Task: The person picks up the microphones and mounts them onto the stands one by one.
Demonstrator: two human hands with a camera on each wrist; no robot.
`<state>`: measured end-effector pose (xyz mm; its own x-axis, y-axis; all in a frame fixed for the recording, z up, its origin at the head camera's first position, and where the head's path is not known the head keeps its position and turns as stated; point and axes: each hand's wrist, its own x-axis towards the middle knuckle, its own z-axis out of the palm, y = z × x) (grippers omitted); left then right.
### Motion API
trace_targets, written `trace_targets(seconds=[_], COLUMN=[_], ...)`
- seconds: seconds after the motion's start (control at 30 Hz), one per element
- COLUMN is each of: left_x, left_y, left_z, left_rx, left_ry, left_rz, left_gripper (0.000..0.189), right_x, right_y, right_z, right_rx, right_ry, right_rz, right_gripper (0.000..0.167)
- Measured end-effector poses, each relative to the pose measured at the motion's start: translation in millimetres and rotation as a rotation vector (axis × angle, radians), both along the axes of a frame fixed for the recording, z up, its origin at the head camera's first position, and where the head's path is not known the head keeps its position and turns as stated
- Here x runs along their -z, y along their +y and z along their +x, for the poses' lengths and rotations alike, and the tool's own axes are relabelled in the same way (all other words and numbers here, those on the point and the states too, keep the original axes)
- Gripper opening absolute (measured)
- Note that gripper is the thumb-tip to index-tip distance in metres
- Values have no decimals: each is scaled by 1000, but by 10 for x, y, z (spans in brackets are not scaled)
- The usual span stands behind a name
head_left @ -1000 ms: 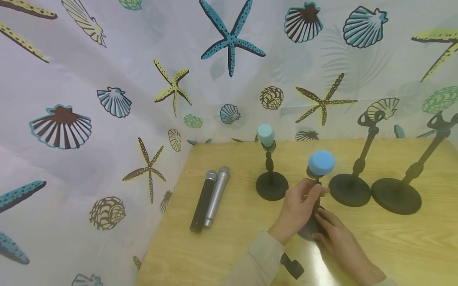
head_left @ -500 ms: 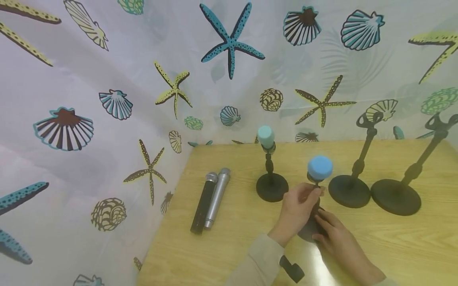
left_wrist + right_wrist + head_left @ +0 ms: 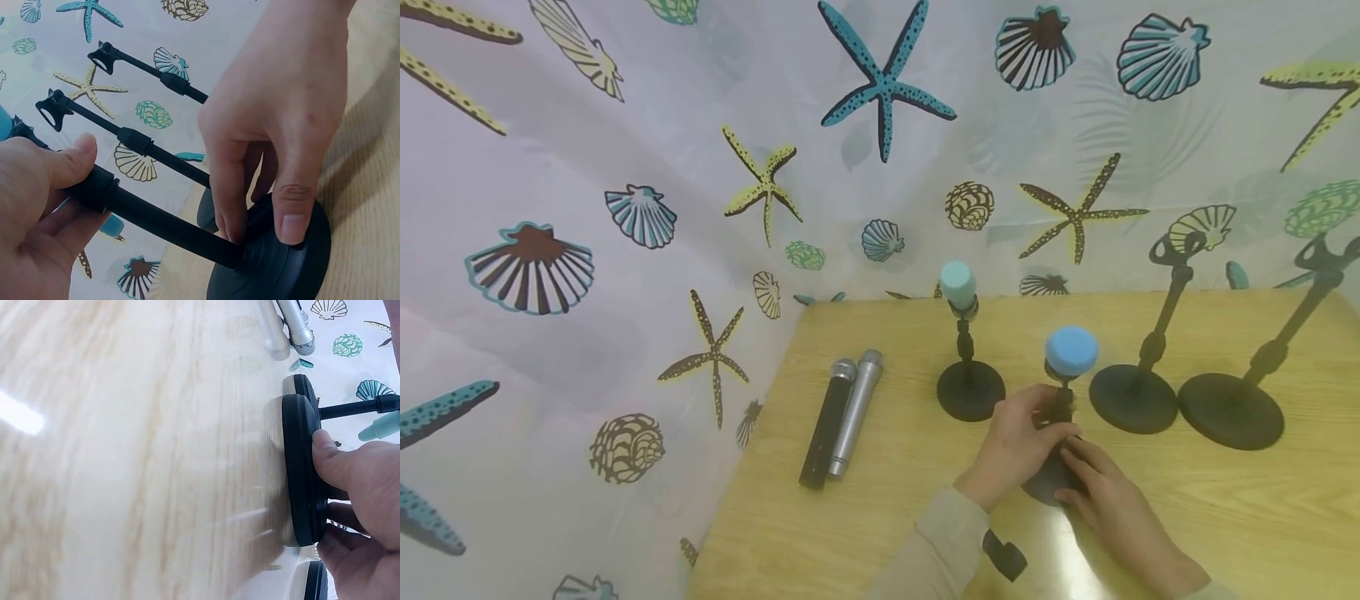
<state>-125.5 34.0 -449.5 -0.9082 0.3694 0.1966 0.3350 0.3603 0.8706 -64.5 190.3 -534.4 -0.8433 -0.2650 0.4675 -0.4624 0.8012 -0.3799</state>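
Observation:
A black microphone stand with a round base [image 3: 1045, 487] stands on the table before me, bearing a microphone with a blue top [image 3: 1071, 352]. My left hand [image 3: 1017, 442] holds the stand's pole; in the left wrist view its thumb and fingers are around the thick collar [image 3: 97, 190]. Down at the base, my right hand [image 3: 1112, 508] grips the stand. Its thumb rests on the base [image 3: 303, 475] in the right wrist view, its fingers lower along the same disc. Behind the left hand is another stand [image 3: 970, 392], carrying a microphone with a mint-green top [image 3: 958, 285].
Two stands with bare clips, one nearer [image 3: 1135, 398] and one farther right [image 3: 1232, 411], stand on the wooden table [image 3: 850, 542]. At left lie a black microphone [image 3: 827, 425] and a silver microphone [image 3: 856, 412]. A patterned sheet [image 3: 820, 158] hangs behind.
My left hand has slid a little down the pole, its thumb now lower. The blue top sits slightly lower than before. My right hand has stayed on the base.

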Motion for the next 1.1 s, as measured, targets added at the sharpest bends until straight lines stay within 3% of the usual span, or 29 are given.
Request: trace_targets(seconds=[0.17,0.47,0.67,0.87,1.1], left_x=[-46,-63,-28,32,61], left_y=[3,-17,-53,-46,-31], left_z=[-5,-42,-76,-57,-25], left_rx=[21,93,164,117,65], left_ry=[-42,-34,59,152,141], left_rz=[-22,-70,-119,-118,-63], left_gripper=[26,22,27,26,30], right_x=[-17,-3,10,18,-9], right_y=[1,0,8,3,-7], right_z=[-1,-3,-7,-16,-4], right_rx=[-2,-5,-7,-13,-8], right_ry=[12,20,59,66,44], right_rz=[-3,-3,-3,1,10], right_gripper=[57,58,59,59,60])
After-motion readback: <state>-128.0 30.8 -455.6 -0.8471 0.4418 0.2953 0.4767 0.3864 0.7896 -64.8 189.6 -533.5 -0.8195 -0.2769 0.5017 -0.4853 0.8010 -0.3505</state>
